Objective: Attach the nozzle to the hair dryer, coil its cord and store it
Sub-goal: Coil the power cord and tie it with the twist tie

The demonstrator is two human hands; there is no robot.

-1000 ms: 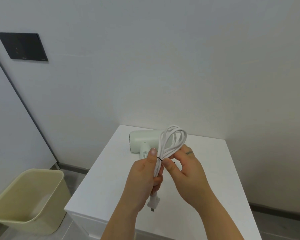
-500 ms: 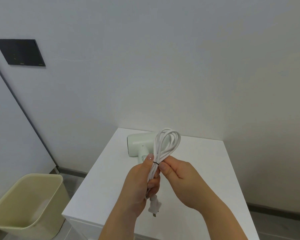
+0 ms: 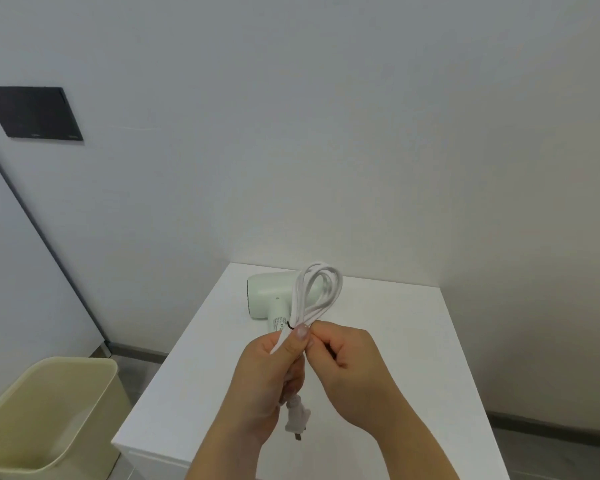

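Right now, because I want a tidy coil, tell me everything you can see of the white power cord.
The white power cord is gathered into several long loops that stand up above the hands, smooth and plastic-looking. A thin black tie crosses the bundle. The left hand grips the bundle; the right hand pinches it beside the tie. Its white flat-pin plug hangs below the left hand.

A plain pale grey-white wall (image 3: 326,133) fills most of the view, with a flat black rectangular panel (image 3: 32,112) mounted on it at the upper left. A square white tabletop (image 3: 413,358) stands against the wall. To its left, a beige plastic bin (image 3: 94,427) sits on the grey floor (image 3: 551,455). A dark skirting strip (image 3: 139,351) runs along the wall's base.
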